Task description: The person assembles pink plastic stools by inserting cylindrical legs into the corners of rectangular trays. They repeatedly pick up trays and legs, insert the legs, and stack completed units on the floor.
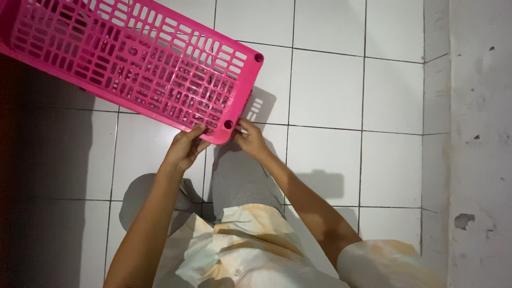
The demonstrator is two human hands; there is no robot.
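**Pink crate held at its near corner, above tiled floor**

Head view. A bright pink rectangular plastic crate (133,61) with a slotted lattice surface is held in the air over a white tiled floor (330,90) with dark grout lines. Its long axis runs from the upper left of the picture down to the lower right; the left end passes out of view. The slotted face is turned toward the camera.

The left hand (184,149) grips the crate's lower long edge just short of the near corner, fingers curled over the rim. The right hand (250,140) pinches the same corner from the other side, fingers closed on the edge beside a round corner socket.

A grey plastered wall (480,133) bounds the floor on the right, well apart from the crate. Bare tiles lie between them. Deep shadow covers the left side.
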